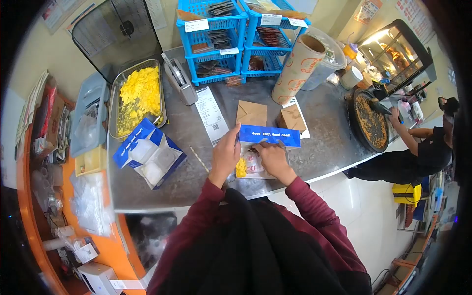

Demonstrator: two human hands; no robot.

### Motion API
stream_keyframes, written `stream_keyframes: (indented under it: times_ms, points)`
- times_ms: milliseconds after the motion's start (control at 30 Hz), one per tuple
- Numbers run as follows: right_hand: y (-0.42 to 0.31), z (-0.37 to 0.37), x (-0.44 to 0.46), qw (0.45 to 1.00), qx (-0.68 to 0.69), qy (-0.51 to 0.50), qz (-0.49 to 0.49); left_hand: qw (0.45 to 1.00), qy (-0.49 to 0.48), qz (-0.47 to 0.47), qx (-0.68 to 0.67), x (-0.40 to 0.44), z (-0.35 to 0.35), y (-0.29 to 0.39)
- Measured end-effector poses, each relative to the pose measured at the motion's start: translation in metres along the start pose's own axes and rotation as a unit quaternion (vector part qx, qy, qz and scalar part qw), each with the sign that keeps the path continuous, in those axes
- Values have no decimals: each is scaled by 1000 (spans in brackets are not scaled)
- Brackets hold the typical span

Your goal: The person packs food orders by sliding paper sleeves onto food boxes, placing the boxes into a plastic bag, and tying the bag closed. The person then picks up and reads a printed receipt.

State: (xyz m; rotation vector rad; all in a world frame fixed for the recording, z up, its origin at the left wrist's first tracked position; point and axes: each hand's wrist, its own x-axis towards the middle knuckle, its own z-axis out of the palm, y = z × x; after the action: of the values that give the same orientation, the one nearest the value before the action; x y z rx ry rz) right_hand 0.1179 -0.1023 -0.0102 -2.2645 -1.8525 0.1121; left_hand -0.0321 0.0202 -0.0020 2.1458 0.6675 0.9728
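A blue-and-white takeaway food box [275, 135] stands in front of me with its lid raised. It contains yellow scrambled egg [241, 168] and a clear printed packet [253, 164]. My left hand [226, 155] grips the box along its left side. Over the inside of the box, just below the lid, my right hand [273, 160] has its fingers curled together; what they hold, if anything, is hidden. Two brown cardboard boxes, one flat-topped [251, 113] and one smaller [291, 118], sit just behind. Another open blue-and-white box [156, 158] with white contents is to the left.
A metal tray of scrambled egg [140, 91] lies at the left, near a long receipt [211, 113]. Blue basket racks [216, 49] with sachets and a tall paper roll [298, 69] stand behind. At right, a co-worker [427, 147] reaches toward a large black pan [366, 123].
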Motion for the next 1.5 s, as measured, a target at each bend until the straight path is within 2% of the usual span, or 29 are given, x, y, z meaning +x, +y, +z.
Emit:
stream_keyframes:
  times_ms: [100, 200, 267, 333, 400, 500, 600, 700, 800, 933, 1100, 1200, 1300, 1367, 1467, 1500]
  points:
    - [-11, -4, -14, 992, -1, 104, -67, 1000, 3, -2, 1, 1, 1, 0]
    - [-39, -91, -31, 958, 133, 220, -126, 1000, 8, -10, -6, -2, 0, 0]
    - [15, -91, -38, 955, 98, 276, 47, 1000, 6, -14, -6, -5, 1, 0]
    - [59, -103, 1, 910, 146, 340, 184, 1000, 1, -15, 1, -9, 1, -1]
    - [142, -39, 21, 931, 41, 275, 236, 1000, -3, -19, -20, -11, -2, 5]
    - [145, -31, 45, 946, 91, 35, 310, 1000, -1, -6, -19, -17, -3, 5]
    - [133, -52, 54, 952, 77, -30, 295, 1000, 0, -4, -1, -22, -1, 2]
    - [99, -90, 48, 956, 72, 18, 283, 1000, 2, 1, 5, -20, -1, 3]
    - [65, -118, 47, 981, 57, 93, 161, 1000, 5, 0, 9, -21, -2, 3]
    - [49, -109, 79, 995, 0, 86, -46, 1000, -5, 2, 6, -20, -1, 1]
    - [45, -79, 100, 943, -118, 123, -285, 1000, -17, 4, 5, -19, -2, -2]
    - [52, -102, 88, 957, 1, 41, -287, 1000, -25, 7, 7, -19, -3, -4]
    - [64, -118, 51, 973, 102, 120, -169, 999, -33, 7, 12, -16, -5, -5]
    - [52, -124, 9, 921, 335, 195, -44, 999, -37, 10, 15, -15, -6, -5]
    - [39, -73, -43, 872, 292, 387, 68, 999, -24, 16, 37, -6, -8, 6]
    - [35, -55, -44, 878, 259, 385, 115, 999, -26, 8, 45, -3, -7, 8]
